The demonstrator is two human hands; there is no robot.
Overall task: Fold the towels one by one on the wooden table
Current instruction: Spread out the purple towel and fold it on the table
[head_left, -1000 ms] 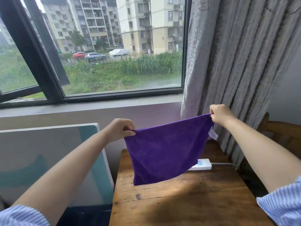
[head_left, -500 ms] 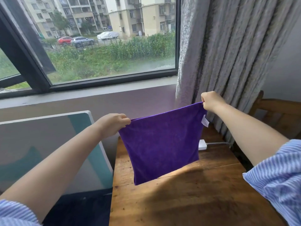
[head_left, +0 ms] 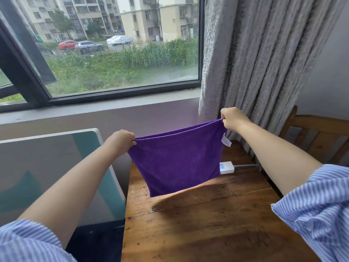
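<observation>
Purple towel (head_left: 177,163) hangs doubled above wooden table (head_left: 207,224) | left hand (head_left: 120,140) pinches its top left corner, fingers curled | right hand (head_left: 233,118) pinches top right corner, held higher

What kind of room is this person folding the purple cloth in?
Probably a room in a flat or house, not a workshop. A worn wooden table stands below a window facing apartment blocks, a grey patterned curtain hangs beside it, and a wooden chair sits at the right.
</observation>
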